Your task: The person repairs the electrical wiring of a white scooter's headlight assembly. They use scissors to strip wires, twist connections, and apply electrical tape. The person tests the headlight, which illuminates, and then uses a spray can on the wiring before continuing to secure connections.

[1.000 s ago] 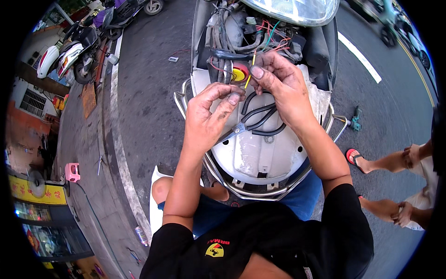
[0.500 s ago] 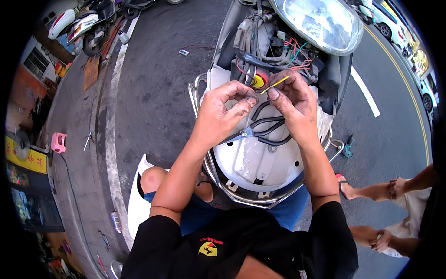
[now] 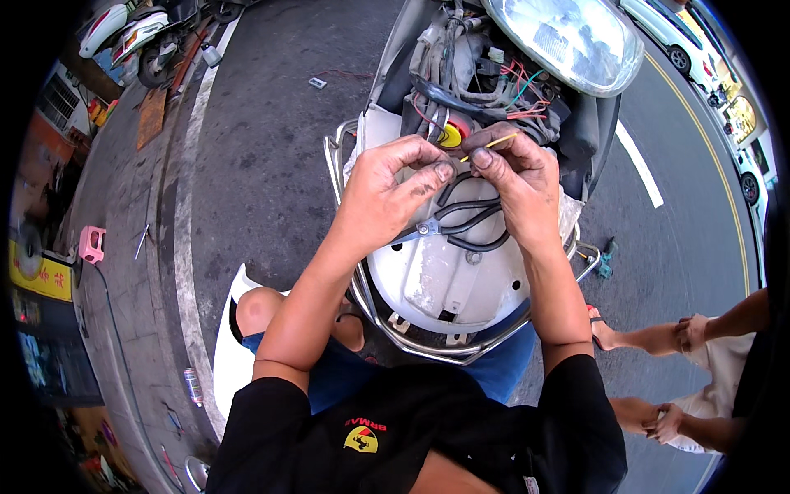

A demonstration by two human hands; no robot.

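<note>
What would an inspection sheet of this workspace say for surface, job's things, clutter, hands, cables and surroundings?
Surface: scuffed white scooter panel.
Job's things: thin yellow strip; black-handled scissors lying on the panel.
Clutter: pink stool, can and green power tool on the ground.
Hands: right hand pinches the strip; left hand has thumb and fingertips close together, any hold unclear.
Cables: exposed wiring bundle beyond the hands, with red wires and a green wire.
Surroundings: roadside; another person's leg at right, white car upper right, parked scooter upper left.
</note>
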